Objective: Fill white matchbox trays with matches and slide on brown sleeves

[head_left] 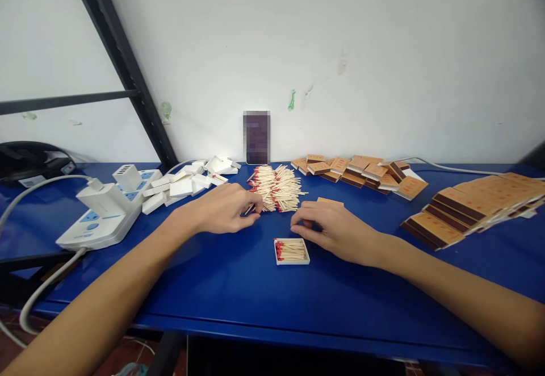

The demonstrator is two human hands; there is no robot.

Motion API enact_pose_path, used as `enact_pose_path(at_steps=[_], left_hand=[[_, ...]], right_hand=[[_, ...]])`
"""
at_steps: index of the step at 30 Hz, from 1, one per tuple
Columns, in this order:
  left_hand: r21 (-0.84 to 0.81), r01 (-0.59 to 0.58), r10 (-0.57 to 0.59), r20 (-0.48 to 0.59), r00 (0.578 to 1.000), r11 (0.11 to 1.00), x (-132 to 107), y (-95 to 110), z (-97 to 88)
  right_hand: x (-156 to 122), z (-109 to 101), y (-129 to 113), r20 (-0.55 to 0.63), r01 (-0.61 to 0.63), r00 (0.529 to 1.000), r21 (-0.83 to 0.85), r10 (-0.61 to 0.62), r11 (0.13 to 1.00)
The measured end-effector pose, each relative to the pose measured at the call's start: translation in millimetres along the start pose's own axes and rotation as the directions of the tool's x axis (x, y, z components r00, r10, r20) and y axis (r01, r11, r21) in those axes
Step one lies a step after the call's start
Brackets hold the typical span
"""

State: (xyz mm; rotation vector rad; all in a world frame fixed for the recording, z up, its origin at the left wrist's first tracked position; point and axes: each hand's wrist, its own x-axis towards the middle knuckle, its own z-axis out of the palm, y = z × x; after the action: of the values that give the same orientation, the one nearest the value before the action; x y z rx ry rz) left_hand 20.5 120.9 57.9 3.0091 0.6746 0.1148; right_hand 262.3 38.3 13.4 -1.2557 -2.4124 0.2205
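Note:
On the blue tabletop lies a heap of loose red-tipped matches [281, 188]. My left hand [227, 208] reaches to the heap's left edge, fingers curled down and thumb apart from them; nothing is clearly held. Nearer to me is a small white matchbox tray [292, 251] filled with matches, heads to the left. Just behind and right of it is my right hand [334, 228], with thumb and fingertips drawn close together. Whatever may be between those fingertips is too small to make out. A matchbox sleeve [330, 200] lies partly hidden behind the right hand.
White matchbox trays [183, 186] are piled at the back left, beside a power strip [106, 225] with plugs and cables. Brown matchbox sleeves [361, 171] lie at the back right, with stacked sleeves [472, 205] farther right. A blurred phone-like panel [256, 137] leans against the wall.

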Motion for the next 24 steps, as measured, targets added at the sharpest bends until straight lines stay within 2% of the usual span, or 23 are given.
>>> enact_pose_path(at_steps=[6, 13, 19, 22, 24], left_hand=[[-0.239, -0.050, 0.067, 0.062, 0.996, 0.970, 3, 13, 4.1], [-0.328, -0.094, 0.121, 0.063, 0.991, 0.940, 9, 21, 20.0], [-0.282, -0.045, 0.063, 0.057, 0.996, 0.958, 11, 21, 19.8], [-0.211, -0.006, 0.002, -0.021, 1.000, 0.977, 8, 8, 9.8], [-0.116, 0.083, -0.096, -0.111, 0.989, 0.990, 4, -5, 1.5]], right_hand=[[2, -2, 2, 0.101, -0.044, 0.994, 0.118, 0.032, 0.992], [3, 2, 2, 0.133, -0.060, 0.990, 0.159, 0.039, 0.985], [4, 2, 3, 0.108, -0.040, 0.994, 0.052, 0.034, 0.998], [4, 1, 4, 0.079, -0.019, 0.997, -0.025, 0.021, 1.000], [3, 0, 3, 0.043, -0.025, 0.999, -0.042, 0.027, 0.999]])
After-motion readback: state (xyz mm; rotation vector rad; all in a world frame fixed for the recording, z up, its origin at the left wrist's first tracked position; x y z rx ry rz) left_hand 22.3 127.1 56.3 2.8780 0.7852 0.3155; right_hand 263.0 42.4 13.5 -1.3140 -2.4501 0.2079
